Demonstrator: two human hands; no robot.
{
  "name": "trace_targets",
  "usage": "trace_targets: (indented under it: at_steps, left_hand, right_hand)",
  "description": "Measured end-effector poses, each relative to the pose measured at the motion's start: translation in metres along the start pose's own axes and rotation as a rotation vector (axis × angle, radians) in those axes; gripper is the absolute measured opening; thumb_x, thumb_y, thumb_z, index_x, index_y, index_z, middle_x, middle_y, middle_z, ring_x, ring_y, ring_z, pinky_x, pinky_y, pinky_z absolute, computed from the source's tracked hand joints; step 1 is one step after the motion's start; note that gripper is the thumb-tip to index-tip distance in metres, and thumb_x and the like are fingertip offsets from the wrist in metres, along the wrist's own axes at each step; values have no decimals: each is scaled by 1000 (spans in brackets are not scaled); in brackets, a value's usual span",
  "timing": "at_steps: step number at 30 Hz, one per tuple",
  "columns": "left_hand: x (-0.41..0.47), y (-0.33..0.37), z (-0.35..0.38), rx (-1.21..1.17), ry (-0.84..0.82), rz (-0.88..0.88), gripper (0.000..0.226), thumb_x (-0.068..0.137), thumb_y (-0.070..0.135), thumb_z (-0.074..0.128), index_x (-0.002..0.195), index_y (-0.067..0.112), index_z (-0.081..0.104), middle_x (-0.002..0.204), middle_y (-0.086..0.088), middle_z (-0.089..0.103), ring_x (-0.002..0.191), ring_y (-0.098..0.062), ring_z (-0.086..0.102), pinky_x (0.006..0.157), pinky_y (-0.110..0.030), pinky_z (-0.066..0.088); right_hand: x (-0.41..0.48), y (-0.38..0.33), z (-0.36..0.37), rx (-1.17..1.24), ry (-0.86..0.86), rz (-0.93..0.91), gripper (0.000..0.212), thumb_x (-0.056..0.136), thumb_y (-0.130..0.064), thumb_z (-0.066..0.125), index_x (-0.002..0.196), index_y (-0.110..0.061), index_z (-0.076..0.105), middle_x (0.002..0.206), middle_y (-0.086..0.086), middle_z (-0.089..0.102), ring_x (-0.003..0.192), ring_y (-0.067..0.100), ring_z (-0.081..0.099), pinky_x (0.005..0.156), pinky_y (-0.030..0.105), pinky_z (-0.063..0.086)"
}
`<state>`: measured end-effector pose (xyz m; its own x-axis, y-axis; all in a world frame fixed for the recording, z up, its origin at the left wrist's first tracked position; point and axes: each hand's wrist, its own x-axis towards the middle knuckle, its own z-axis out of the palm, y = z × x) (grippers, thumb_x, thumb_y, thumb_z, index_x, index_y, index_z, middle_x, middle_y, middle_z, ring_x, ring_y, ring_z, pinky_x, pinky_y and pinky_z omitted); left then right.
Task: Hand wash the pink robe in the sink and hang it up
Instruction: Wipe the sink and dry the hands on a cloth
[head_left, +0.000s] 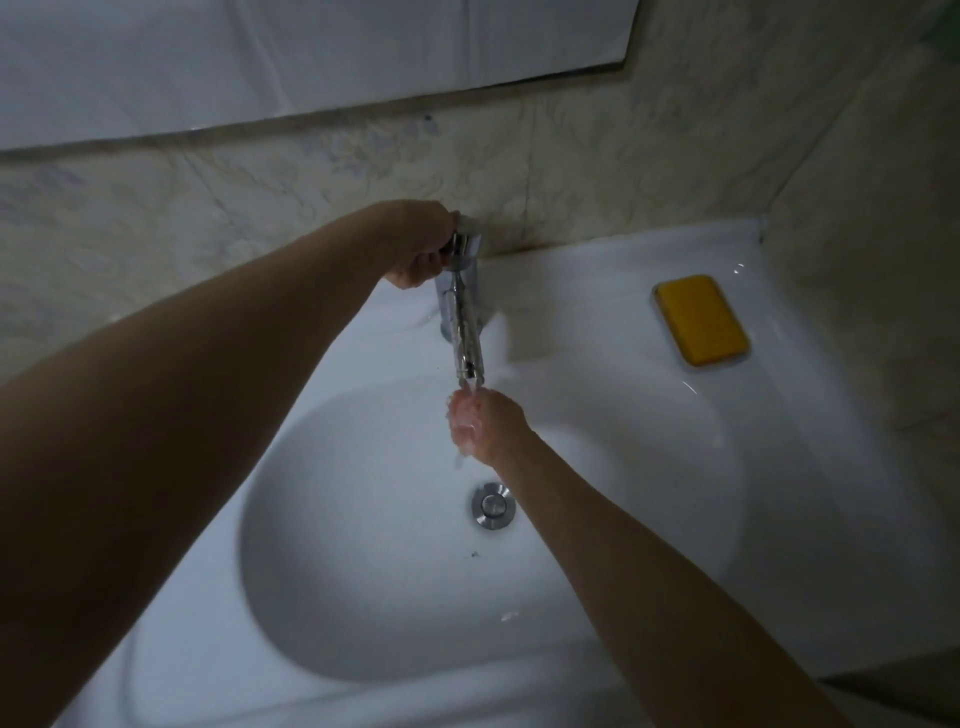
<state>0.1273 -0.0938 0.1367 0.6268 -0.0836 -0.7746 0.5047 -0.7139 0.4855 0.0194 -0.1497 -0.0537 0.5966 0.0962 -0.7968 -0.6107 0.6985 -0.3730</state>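
Note:
A white sink (322, 545) fills the lower view, with a chrome drain plug (492, 505) at the bottom of the bowl. The chrome faucet (465, 322) stands at the back of the basin, and water runs from its spout. My left hand (421, 249) grips the faucet handle at the top. My right hand (480, 423) is cupped under the running water just below the spout, fingers loosely curled, holding nothing. No pink robe is in view.
A yellow bar of soap (701, 319) lies in a dish on the sink's back right ledge. Marbled wall tiles (597, 145) rise behind and to the right. A mirror (260, 52) hangs above.

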Motion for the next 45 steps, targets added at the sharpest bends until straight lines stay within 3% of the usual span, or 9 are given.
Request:
trace_targets:
  at_steps: [3,8,14,20,26,30,35,40,45]
  left_hand:
    - [-2,-1,1,-9,27,17,50,101,44,29,64,15,43,31,7,29,21,-3,20,25,-11,14]
    - [-1,-3,2,-23,42,39,50,102,44,28,65,14,45,29,5,30,21,-2,20,25,-12,15]
    - [-1,-8,3,35,95,119,51,100,48,31,66,12,45,27,6,33,19,-3,24,26,-8,18]
    - [-1,-16,2,179,189,229,56,98,51,28,61,12,42,25,5,37,19,-4,30,29,-6,23]
    - [9,-22,4,253,258,334,54,100,49,26,66,12,45,54,-2,42,31,-8,38,34,-13,29]
    - [37,-59,10,310,477,628,53,102,40,24,65,11,49,65,-5,51,69,-26,55,75,-35,45]
    - [50,-70,13,239,526,725,56,101,45,23,56,19,45,57,0,49,61,-22,49,75,-36,44]
    - [56,-72,12,237,534,738,55,101,44,24,57,19,44,56,2,47,58,-20,47,80,-42,47]
    - [53,-71,12,239,548,724,57,101,45,24,55,18,44,62,-4,51,65,-22,50,80,-36,45]
  right_hand:
    - [-4,-4,2,-323,178,-216,31,98,-8,36,68,-12,38,66,1,38,61,8,44,42,16,34]
    - [2,-4,4,-138,-21,-114,31,94,-9,25,66,-14,38,47,-3,38,35,6,36,33,13,27]
    - [-9,-16,-3,-54,-331,-58,8,75,-10,47,77,-2,51,79,18,58,77,32,62,89,47,48]
    - [-3,-12,-20,8,-436,-18,41,57,-16,80,92,-2,64,97,18,60,94,37,62,78,51,55]
    - [-4,-8,-24,-1,-434,93,33,78,-28,60,103,-6,62,118,28,56,107,50,54,83,69,44]
    - [-7,-11,-18,-83,-356,24,21,81,-4,58,101,-7,65,89,18,63,86,33,64,77,47,57]
    - [-18,-23,-9,-427,-76,-64,18,84,7,54,71,-3,61,66,10,63,37,10,45,37,15,37]
    - [-9,-19,-14,-660,208,-300,37,84,10,38,52,-5,49,34,5,46,22,8,34,36,13,26]
    - [-13,-17,-29,-830,205,-358,35,90,3,43,60,-16,46,45,-7,47,32,0,42,32,10,32]
